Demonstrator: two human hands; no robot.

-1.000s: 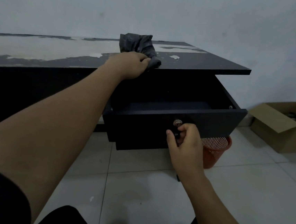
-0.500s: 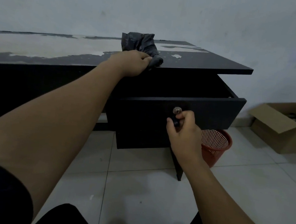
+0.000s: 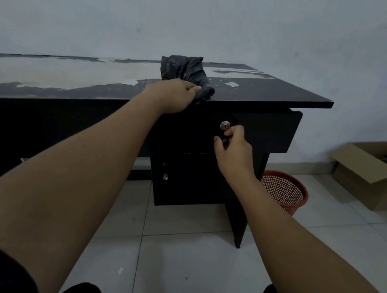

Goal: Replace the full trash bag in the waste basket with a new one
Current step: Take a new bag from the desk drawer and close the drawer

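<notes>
A crumpled grey-black trash bag (image 3: 186, 71) sticks up above the front edge of the black desk top (image 3: 264, 91). My left hand (image 3: 173, 95) grips its lower end and rests on that edge. My right hand (image 3: 231, 150) pinches the small black knob (image 3: 224, 140) of the top drawer (image 3: 264, 132), just under a silver lock. The drawer front sits almost flush under the desk top. A red mesh waste basket (image 3: 282, 190) stands on the floor right of the desk, partly hidden behind the desk leg, with no bag visible in it.
An open cardboard box (image 3: 372, 173) with dark items inside sits on the tiled floor at the right wall. A lower cabinet door with a lock (image 3: 165, 177) is under the drawer. My knees show at the bottom edge.
My right hand has pushed the open drawer back in under the desk top. My left hand has stayed on the trash bag at the desk edge.
</notes>
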